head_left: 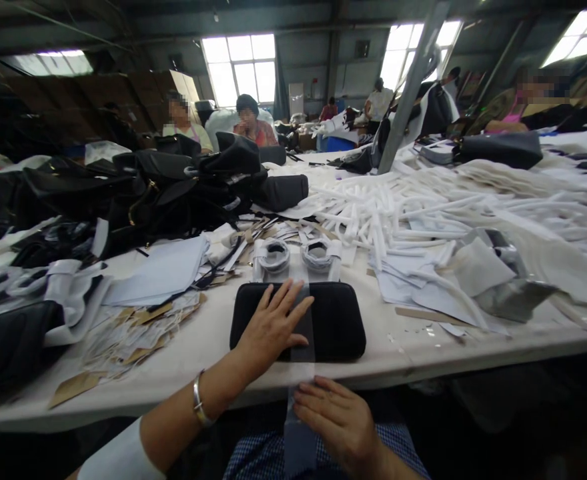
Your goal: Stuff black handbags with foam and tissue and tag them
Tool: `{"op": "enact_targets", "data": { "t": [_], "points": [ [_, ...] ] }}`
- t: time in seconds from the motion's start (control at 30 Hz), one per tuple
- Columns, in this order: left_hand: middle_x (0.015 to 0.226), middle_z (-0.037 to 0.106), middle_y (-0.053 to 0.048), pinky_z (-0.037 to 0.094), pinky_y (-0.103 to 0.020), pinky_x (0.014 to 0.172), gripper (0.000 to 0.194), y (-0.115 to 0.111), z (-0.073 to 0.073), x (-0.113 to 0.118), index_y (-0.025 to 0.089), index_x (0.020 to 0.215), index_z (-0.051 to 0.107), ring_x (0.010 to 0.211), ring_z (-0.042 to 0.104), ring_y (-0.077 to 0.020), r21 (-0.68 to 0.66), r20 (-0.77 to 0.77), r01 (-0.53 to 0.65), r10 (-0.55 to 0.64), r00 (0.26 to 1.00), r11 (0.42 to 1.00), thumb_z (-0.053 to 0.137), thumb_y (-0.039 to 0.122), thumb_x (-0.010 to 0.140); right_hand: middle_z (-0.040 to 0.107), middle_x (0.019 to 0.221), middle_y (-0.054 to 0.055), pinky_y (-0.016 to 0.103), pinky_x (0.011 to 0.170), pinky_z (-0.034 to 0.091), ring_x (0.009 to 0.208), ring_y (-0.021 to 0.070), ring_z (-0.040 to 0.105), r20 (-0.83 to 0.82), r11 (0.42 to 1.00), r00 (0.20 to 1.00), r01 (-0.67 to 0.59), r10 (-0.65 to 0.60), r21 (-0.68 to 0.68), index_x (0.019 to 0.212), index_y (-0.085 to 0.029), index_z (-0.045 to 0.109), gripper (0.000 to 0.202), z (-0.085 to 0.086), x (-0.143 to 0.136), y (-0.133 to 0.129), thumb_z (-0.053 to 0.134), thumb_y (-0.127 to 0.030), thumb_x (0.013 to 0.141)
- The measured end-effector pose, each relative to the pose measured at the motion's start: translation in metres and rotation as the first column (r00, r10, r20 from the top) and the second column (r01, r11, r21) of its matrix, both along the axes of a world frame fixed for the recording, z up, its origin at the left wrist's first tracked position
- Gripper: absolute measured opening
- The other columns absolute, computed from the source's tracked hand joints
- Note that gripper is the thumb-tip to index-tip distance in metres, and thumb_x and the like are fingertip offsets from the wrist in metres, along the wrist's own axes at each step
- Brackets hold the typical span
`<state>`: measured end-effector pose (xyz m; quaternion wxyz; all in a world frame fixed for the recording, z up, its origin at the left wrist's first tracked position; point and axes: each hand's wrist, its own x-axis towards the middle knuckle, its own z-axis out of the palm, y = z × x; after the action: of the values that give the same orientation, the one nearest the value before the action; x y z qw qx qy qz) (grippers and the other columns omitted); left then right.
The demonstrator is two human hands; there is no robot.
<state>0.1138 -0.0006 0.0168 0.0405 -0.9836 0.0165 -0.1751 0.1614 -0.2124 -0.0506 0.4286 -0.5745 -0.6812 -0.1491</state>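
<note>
A flat black pouch (338, 320) lies on the white table (413, 347) near its front edge. A clear tape strip (303, 363) runs across the pouch and down over the table edge toward my lap. My left hand (271, 327) presses flat on the pouch and the strip, fingers spread. My right hand (341, 420) sits below the table edge, its fingers on the strip's lower end. Two tape rolls (297, 257) stand just behind the pouch.
A heap of black bags (173, 187) fills the back left. White paper strips (423, 207) cover the right. Paper scraps and cardboard (133, 327) lie at the left. Several people sit and stand at the far end. A grey post (408, 93) rises from the table.
</note>
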Motion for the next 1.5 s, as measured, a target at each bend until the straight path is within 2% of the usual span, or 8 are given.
{"op": "enact_targets", "data": {
  "t": [0.13, 0.33, 0.57, 0.73, 0.9, 1.0, 1.23, 1.5],
  "points": [
    [0.157, 0.034, -0.019, 0.025, -0.053, 0.117, 0.084, 0.013, -0.001, 0.006, 0.015, 0.148, 0.035, 0.144, 0.033, -0.0324, -0.012, -0.106, 0.089, -0.090, 0.990, 0.996, 0.064, 0.059, 0.083, 0.078, 0.100, 0.005, 0.033, 0.098, 0.056, 0.097, 0.0186, 0.074, -0.005, 1.000, 1.000, -0.002, 0.002, 0.002, 0.106, -0.017, 0.071, 0.029, 0.003, 0.001, 0.001, 0.043, -0.018, 0.101],
    [0.159, 0.027, -0.018, 0.022, -0.052, 0.118, 0.085, 0.020, -0.002, 0.008, 0.016, 0.151, 0.032, 0.147, 0.028, -0.0312, -0.057, -0.177, 0.086, -0.095, 0.980, 0.995, 0.063, 0.059, 0.084, 0.078, 0.100, 0.005, 0.031, 0.094, 0.058, 0.096, 0.0183, 0.074, -0.084, 0.999, 0.996, 0.013, -0.017, -0.038, 0.106, -0.017, 0.069, 0.032, 0.015, -0.002, -0.001, 0.037, -0.018, 0.101],
    [0.160, 0.026, -0.016, 0.020, -0.050, 0.120, 0.087, 0.023, -0.007, 0.008, 0.017, 0.151, 0.031, 0.148, 0.026, -0.0288, -0.061, -0.168, 0.093, -0.102, 0.980, 0.994, 0.063, 0.060, 0.084, 0.079, 0.097, 0.004, 0.030, 0.092, 0.059, 0.093, 0.0179, 0.075, -0.086, 0.998, 0.995, 0.059, -0.059, 0.005, 0.102, -0.017, 0.070, 0.027, 0.007, -0.012, -0.002, 0.042, -0.016, 0.099],
    [0.162, 0.021, -0.015, 0.015, -0.051, 0.121, 0.086, 0.022, -0.010, 0.007, 0.017, 0.153, 0.028, 0.149, 0.021, -0.0287, -0.065, -0.185, 0.088, -0.098, 0.978, 0.994, 0.062, 0.059, 0.085, 0.078, 0.098, 0.003, 0.029, 0.103, 0.050, 0.096, 0.0137, 0.073, -0.086, 0.997, 0.996, 0.015, -0.021, -0.074, 0.107, -0.017, 0.068, 0.024, 0.041, 0.005, 0.003, 0.045, -0.014, 0.099],
    [0.163, 0.018, -0.013, 0.016, -0.050, 0.121, 0.081, 0.022, -0.008, 0.006, 0.023, 0.153, 0.027, 0.150, 0.018, -0.0271, -0.122, -0.176, 0.099, -0.119, 0.977, 0.988, 0.068, 0.040, 0.085, 0.078, 0.098, 0.002, 0.035, 0.106, 0.044, 0.094, 0.0149, 0.073, -0.049, 0.991, 0.992, 0.111, -0.114, -0.074, 0.104, -0.023, 0.069, 0.020, 0.075, 0.051, 0.040, 0.054, -0.014, 0.095],
    [0.161, 0.026, -0.013, 0.021, -0.046, 0.121, 0.089, 0.023, -0.007, 0.007, 0.022, 0.154, 0.023, 0.148, 0.025, -0.0247, -0.218, -0.162, 0.088, -0.125, 0.979, 0.972, 0.072, 0.029, 0.080, 0.078, 0.098, 0.001, 0.040, 0.107, 0.041, 0.098, 0.0181, 0.071, -0.050, 0.979, 0.986, 0.148, -0.156, -0.138, 0.097, -0.025, 0.071, 0.019, 0.075, 0.073, 0.062, 0.057, -0.014, 0.091],
    [0.156, 0.038, -0.011, 0.031, -0.044, 0.118, 0.103, 0.032, 0.006, 0.010, 0.022, 0.154, 0.021, 0.144, 0.035, -0.0251, -0.414, -0.090, 0.139, -0.192, 0.977, 0.900, 0.081, 0.034, 0.072, 0.075, 0.104, 0.001, 0.039, 0.096, 0.044, 0.106, 0.0227, 0.065, -0.107, 0.924, 0.948, 0.260, -0.299, -0.280, 0.079, -0.023, 0.070, 0.015, 0.062, 0.085, 0.080, 0.070, -0.008, 0.080],
    [0.162, 0.023, -0.015, 0.028, -0.053, 0.118, 0.114, 0.038, 0.005, 0.005, 0.026, 0.157, 0.006, 0.148, 0.024, -0.0295, -0.486, -0.101, 0.187, -0.267, 0.958, 0.854, 0.080, 0.025, 0.070, 0.073, 0.098, 0.000, 0.038, 0.090, 0.044, 0.100, 0.0220, 0.063, -0.084, 0.871, 0.911, 0.354, -0.403, -0.340, 0.079, -0.023, 0.067, 0.017, 0.064, 0.081, 0.086, 0.073, -0.007, 0.079]
  ]
}}
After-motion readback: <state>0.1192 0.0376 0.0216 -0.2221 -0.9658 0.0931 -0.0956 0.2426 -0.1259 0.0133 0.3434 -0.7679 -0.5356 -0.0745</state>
